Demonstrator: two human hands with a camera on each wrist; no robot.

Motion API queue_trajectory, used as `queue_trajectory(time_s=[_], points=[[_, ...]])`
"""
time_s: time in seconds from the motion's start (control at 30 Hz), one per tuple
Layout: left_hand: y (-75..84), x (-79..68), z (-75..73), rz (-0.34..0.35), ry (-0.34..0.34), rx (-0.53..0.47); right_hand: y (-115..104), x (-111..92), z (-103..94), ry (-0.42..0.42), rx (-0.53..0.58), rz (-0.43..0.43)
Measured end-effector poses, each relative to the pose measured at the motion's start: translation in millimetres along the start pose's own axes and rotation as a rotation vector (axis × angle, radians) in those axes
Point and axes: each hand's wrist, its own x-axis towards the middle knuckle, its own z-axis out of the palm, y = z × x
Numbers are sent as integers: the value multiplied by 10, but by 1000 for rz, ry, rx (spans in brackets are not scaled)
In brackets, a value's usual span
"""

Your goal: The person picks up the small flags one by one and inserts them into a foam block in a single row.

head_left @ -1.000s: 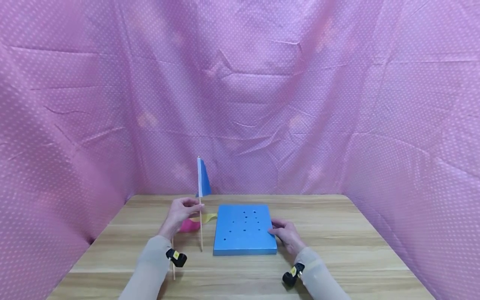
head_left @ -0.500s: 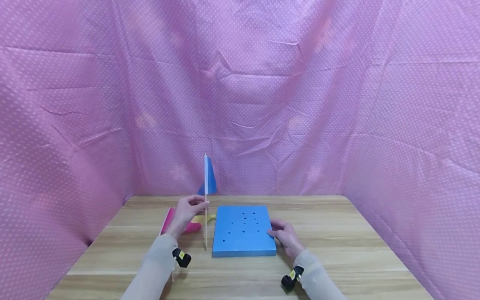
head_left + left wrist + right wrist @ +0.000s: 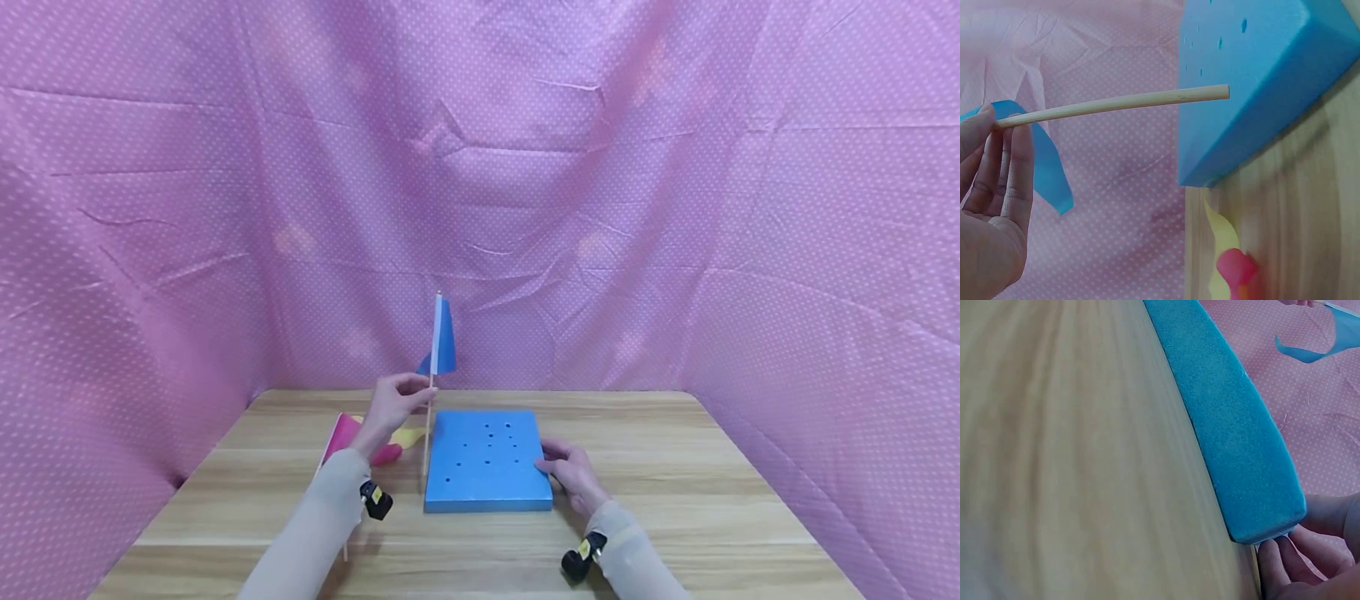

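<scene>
My left hand pinches the wooden stick of a small blue flag between thumb and fingers. The flag stands upright, cloth uppermost. In the left wrist view the bare lower end of the stick points toward a blue foam block and appears in front of it; whether they touch I cannot tell. Lying flat on the table, the block has several small holes in its top. At its right edge my right hand grips it, thumb over the top and fingers against the side, as the right wrist view also shows.
A pink flag and a yellow flag lie on the wooden table left of the block, partly behind the left hand and forearm. Pink dotted cloth hangs behind and at both sides.
My left hand has carried the blue flag to the right and upward, from over the table to the block's left edge. The right hand has kept its grip on the block.
</scene>
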Motion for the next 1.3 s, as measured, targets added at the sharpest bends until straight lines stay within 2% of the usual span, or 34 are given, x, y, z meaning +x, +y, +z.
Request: queue_trajectory(time_s=[0.13,0.43,0.53,0.93,1.3], points=[[24,30,56,-5,4,1,-11,-9,-8,-10,12,20],[71,61,251,64,26,-41,25,20,-19,-3,32,23],[90,83,344,98,30,-39,33,21,-17,1,38,23],[99,161,623,133,30,0,20,12,-8,-4,12,33],[103,202,906,168,-51,-37,1,35,5,-1,9,28]])
